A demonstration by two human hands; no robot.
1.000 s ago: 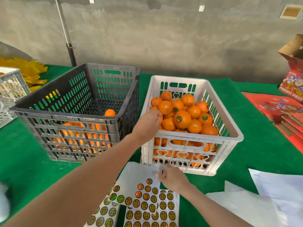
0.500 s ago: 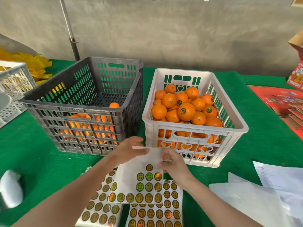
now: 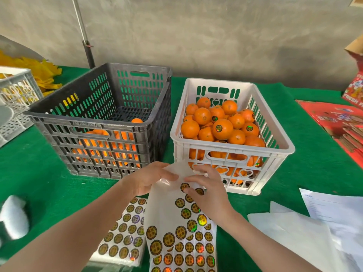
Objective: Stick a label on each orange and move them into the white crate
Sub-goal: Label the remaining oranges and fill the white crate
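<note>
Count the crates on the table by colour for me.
White: 2, the white crate holding oranges and a second white crate cut off at the left edge
Black: 1, the black crate
Total: 3 crates

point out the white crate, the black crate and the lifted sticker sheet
white crate [image 3: 281, 138]: head view, right rim
black crate [image 3: 88, 122]: head view, near rim
lifted sticker sheet [image 3: 161, 211]: head view, bare backing

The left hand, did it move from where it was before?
Yes. The left hand came down off the white crate's near rim, toward the person, and now holds the label sheet in front of the crate.
</note>
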